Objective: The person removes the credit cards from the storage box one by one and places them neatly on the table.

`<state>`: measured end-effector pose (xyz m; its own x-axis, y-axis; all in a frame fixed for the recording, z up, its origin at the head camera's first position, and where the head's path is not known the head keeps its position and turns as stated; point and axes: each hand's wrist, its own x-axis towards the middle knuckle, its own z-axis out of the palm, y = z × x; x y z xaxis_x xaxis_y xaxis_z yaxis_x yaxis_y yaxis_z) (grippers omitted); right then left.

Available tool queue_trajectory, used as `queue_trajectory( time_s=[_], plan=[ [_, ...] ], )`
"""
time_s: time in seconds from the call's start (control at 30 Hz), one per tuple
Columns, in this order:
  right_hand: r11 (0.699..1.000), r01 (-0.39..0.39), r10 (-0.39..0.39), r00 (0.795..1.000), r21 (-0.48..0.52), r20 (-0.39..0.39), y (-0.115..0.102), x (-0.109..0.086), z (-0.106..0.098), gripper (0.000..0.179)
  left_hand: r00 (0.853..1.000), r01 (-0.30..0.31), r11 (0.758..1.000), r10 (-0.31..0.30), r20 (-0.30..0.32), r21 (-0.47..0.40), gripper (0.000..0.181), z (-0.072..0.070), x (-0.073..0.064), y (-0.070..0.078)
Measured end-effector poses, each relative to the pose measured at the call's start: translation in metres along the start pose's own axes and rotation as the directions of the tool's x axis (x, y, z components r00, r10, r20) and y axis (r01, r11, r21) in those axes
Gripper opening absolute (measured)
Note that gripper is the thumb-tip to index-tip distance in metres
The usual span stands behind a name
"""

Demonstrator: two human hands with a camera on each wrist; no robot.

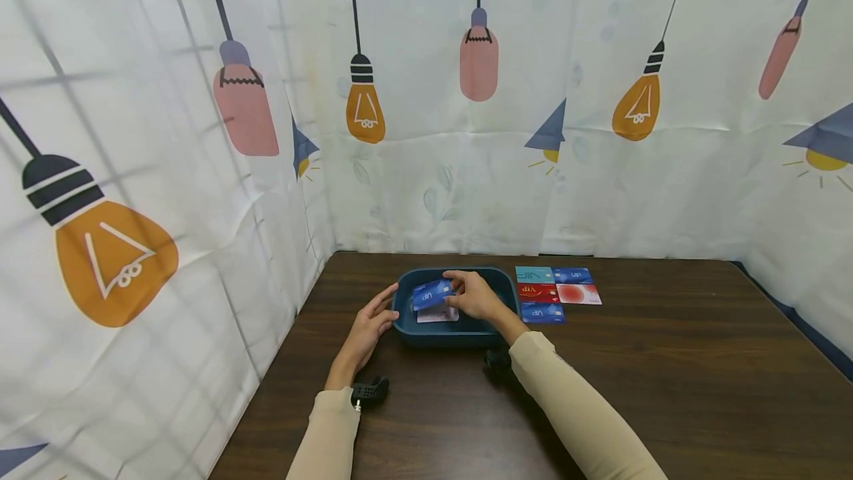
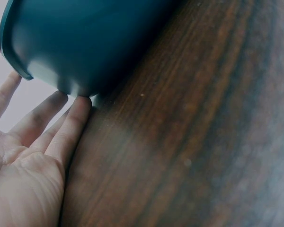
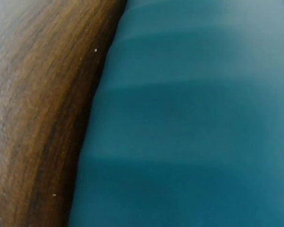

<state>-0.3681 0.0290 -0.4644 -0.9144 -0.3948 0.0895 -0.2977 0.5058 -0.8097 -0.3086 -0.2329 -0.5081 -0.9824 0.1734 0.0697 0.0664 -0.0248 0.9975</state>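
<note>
My right hand (image 1: pixel 477 297) reaches over the dark teal tray (image 1: pixel 446 338) and pinches a blue VIP card (image 1: pixel 430 295) between thumb and fingers. The card is held tilted inside the tray. Below it lies a pale card (image 1: pixel 437 315), partly covered. At the tray's left end is my left hand (image 1: pixel 366 330). In the left wrist view, its extended fingers (image 2: pixel 78 113) touch the tray's outer wall (image 2: pixel 85 42). The right wrist view is filled mostly by the ridged tray side (image 3: pixel 189 123); the right hand is out of sight there.
Right of the tray, several cards lie in neat rows: a teal card (image 1: pixel 534 275), a blue card (image 1: pixel 572 275), a red card (image 1: pixel 537 292), a white-and-red card (image 1: pixel 579 294) and another blue one. The brown wooden table (image 1: pixel 666 361) meets a lamp-patterned curtain (image 1: pixel 426 191) behind.
</note>
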Motion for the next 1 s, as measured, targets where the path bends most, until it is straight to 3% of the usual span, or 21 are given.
queue_trajectory(
  time_s=[0.6,1.0],
  plan=[
    [0.996,0.064,-0.062,0.998,0.065,-0.023,0.000,-0.004,-0.002,0.051,1.000,0.007,1.000,-0.007,-0.013,0.005,0.059,-0.001,0.001,-0.002],
    [0.990,0.059,-0.054,0.997,0.124,-0.047,-0.002,-0.008,-0.011,0.054,1.000,0.005,1.000,-0.005,-0.009,0.007,0.059,-0.001,0.000,-0.002]
  ],
)
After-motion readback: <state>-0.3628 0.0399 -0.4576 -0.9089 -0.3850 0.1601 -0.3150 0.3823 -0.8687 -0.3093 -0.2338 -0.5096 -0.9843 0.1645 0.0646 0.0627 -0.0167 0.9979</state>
